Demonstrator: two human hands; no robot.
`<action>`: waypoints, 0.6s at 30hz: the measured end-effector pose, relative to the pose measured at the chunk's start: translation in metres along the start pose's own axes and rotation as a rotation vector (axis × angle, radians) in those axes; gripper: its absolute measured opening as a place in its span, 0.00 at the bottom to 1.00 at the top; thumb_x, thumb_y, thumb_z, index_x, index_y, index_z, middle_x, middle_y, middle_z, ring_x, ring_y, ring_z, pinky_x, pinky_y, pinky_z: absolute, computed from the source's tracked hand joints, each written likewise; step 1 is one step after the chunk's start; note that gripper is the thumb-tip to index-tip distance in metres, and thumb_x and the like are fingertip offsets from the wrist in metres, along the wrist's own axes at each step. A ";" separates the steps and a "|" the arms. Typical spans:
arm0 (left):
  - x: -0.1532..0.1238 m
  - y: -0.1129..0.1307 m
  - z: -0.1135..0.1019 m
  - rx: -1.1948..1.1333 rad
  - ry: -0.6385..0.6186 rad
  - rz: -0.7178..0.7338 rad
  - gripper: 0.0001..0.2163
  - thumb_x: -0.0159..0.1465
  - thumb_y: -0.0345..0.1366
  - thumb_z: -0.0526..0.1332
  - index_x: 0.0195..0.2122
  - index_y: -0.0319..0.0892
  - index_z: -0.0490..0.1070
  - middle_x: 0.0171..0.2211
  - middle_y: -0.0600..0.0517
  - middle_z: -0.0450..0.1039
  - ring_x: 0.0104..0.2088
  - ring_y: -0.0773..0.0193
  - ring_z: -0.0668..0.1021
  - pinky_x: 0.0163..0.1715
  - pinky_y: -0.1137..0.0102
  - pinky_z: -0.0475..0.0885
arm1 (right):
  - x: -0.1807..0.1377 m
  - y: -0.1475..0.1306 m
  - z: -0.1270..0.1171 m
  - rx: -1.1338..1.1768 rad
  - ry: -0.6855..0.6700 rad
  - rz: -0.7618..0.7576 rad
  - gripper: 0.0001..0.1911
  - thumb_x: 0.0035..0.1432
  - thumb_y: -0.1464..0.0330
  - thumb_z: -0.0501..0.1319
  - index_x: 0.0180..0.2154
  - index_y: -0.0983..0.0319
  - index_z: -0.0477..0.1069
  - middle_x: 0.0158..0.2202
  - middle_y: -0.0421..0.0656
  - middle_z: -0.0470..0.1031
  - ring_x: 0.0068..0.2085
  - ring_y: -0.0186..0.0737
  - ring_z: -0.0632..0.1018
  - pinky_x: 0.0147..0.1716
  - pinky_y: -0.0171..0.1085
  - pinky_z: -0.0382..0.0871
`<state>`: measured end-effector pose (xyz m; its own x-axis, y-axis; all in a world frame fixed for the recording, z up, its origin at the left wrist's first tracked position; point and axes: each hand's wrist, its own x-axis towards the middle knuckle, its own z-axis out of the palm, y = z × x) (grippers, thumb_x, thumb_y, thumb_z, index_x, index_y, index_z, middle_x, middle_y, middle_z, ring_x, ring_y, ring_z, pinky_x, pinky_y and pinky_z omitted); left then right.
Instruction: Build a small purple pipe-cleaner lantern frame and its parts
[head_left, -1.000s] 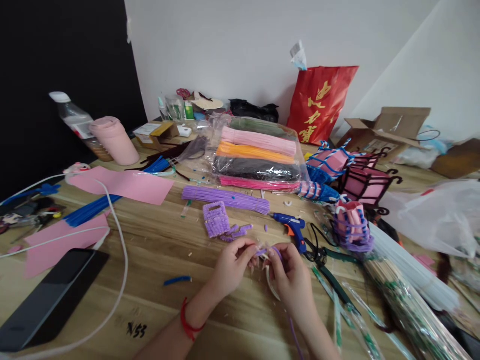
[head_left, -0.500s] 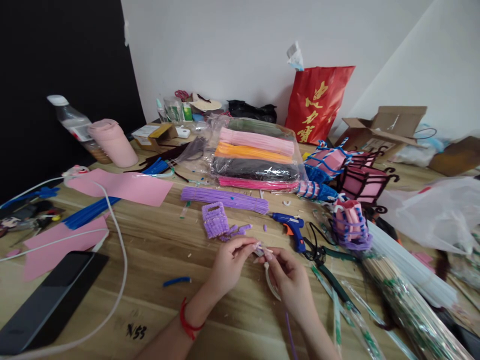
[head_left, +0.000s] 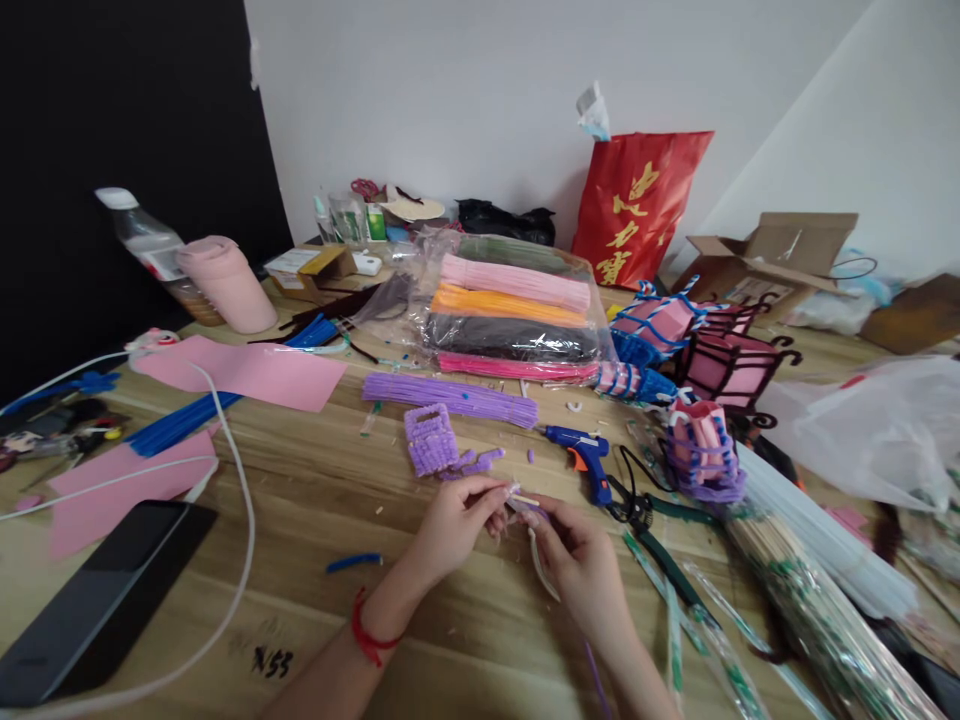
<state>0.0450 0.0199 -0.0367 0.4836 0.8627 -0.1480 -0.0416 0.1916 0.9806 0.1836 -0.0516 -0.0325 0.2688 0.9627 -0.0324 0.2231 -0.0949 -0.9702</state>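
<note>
My left hand (head_left: 450,527) and my right hand (head_left: 577,560) meet over the wooden table (head_left: 315,500), fingers pinched together. Between them they hold a thin pale stick (head_left: 523,498) with a purple pipe cleaner at its end; the purple strand (head_left: 596,680) trails down past my right wrist. A white curved strip (head_left: 541,575) lies under my right hand. A red string circles my left wrist. Just beyond my hands lie a woven purple piece (head_left: 430,438) and a bundle of purple pipe cleaners (head_left: 450,397).
A blue glue gun (head_left: 581,455) and black pliers (head_left: 645,520) lie to the right. Bagged coloured pipe cleaners (head_left: 514,320), small lantern models (head_left: 705,350), pink paper (head_left: 247,370), a dark tablet (head_left: 97,590), a white cable (head_left: 240,530) and bagged sticks (head_left: 810,590) crowd the table.
The purple loop that showed between my fingers a second ago is now drawn in tighter along the stick. Both hands have stayed in the same spot with small finger movements.
</note>
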 end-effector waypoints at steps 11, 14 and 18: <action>0.001 0.001 -0.001 -0.125 0.071 -0.021 0.14 0.57 0.43 0.60 0.22 0.38 0.69 0.19 0.55 0.68 0.21 0.69 0.69 0.23 0.74 0.65 | -0.002 0.001 0.001 0.291 -0.151 0.284 0.21 0.51 0.51 0.60 0.25 0.63 0.67 0.15 0.32 0.56 0.17 0.28 0.56 0.15 0.29 0.46; 0.000 -0.003 0.002 -0.051 0.103 -0.025 0.16 0.57 0.46 0.59 0.20 0.39 0.66 0.16 0.56 0.65 0.17 0.70 0.67 0.19 0.74 0.63 | -0.002 0.003 0.003 0.267 -0.077 0.261 0.20 0.52 0.51 0.59 0.25 0.62 0.67 0.16 0.34 0.60 0.17 0.29 0.58 0.15 0.30 0.49; -0.001 -0.007 0.007 -0.024 0.144 -0.047 0.17 0.58 0.49 0.56 0.22 0.40 0.65 0.15 0.59 0.61 0.15 0.71 0.63 0.15 0.75 0.58 | -0.003 0.004 0.006 0.109 0.010 0.175 0.20 0.54 0.51 0.57 0.28 0.62 0.68 0.16 0.35 0.60 0.17 0.31 0.60 0.15 0.31 0.50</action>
<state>0.0515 0.0146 -0.0430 0.3555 0.9102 -0.2123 -0.0432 0.2429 0.9691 0.1783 -0.0532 -0.0381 0.3042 0.9313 -0.2005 0.0699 -0.2317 -0.9703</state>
